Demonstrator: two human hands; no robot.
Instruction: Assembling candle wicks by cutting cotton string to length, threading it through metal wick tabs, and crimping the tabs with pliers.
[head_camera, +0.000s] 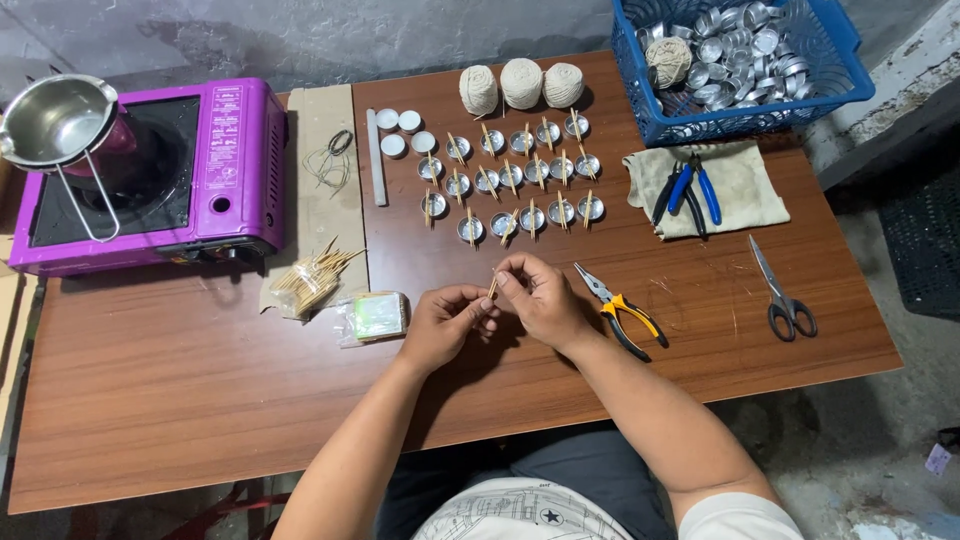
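**Two hands on one small stick, mid-tabletop**

Two hands meet at the tabletop (200, 400) centre. Left hand (445, 322) and right hand (543, 297) both pinch shut on a short wooden stick (492, 287), fingertips close together, stick roughly upright between them. Can't tell whether a wick is threaded in it; too small.

Step in hand, as I read it: prepping one stick-and-wick piece like those already lying across the cups. The next move would call for a steady pinch and a clean drop across a cup rim without knocking its neighbours.

Containers:
- Rows of small metal cups (520, 180) just beyond the hands, most with a stick laid across the top. Contents not readable.
- Four white round pieces (400, 130) left of the rows, no sticks on them.
- Blue basket (850, 90) at far right corner, full of loose empty metal cups plus one ball of twine.
- Steel pouring pot (55, 120) on the purple portable stove (220, 170), far left. Looks empty.
- Clear packet (375, 315) just left of the left hand, and a loose heap of sticks (310, 280) beside it.

Other kit: three twine balls (520, 85) behind the cups, yellow-handled pliers (620, 310) just right of the right hand, blue-handled tools on a cloth (740, 190), scissors (785, 295) well right.
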